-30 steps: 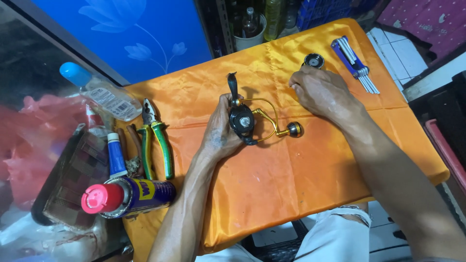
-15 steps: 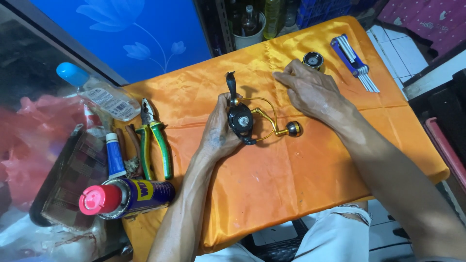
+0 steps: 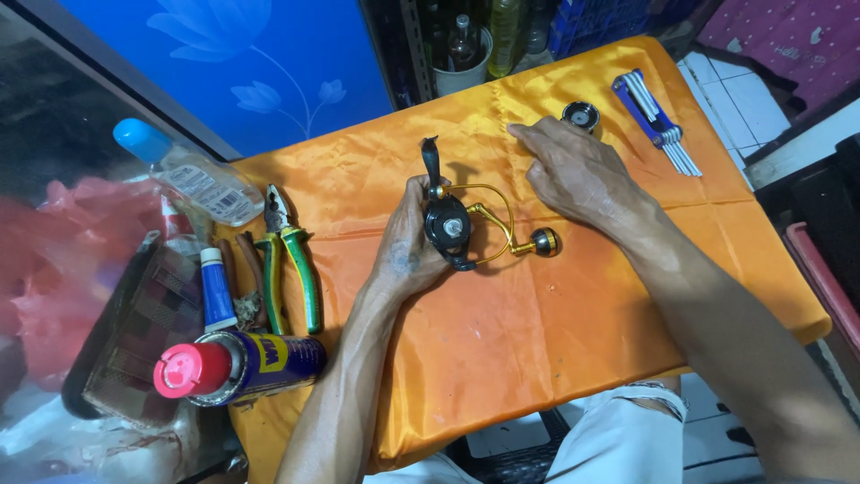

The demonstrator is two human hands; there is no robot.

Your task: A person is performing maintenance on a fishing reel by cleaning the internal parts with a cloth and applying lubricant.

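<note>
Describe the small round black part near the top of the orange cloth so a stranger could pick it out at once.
Start at the orange cloth over the table and go to its far edge. There, just past the fingertips of the right hand, lies a small round black cap with a pale centre. The blue-handled hex key set beside it is long and fanned; the cap is round.

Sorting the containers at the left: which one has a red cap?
The spray can lying on its side nearest the camera; the clear bottle has a blue cap.
</note>
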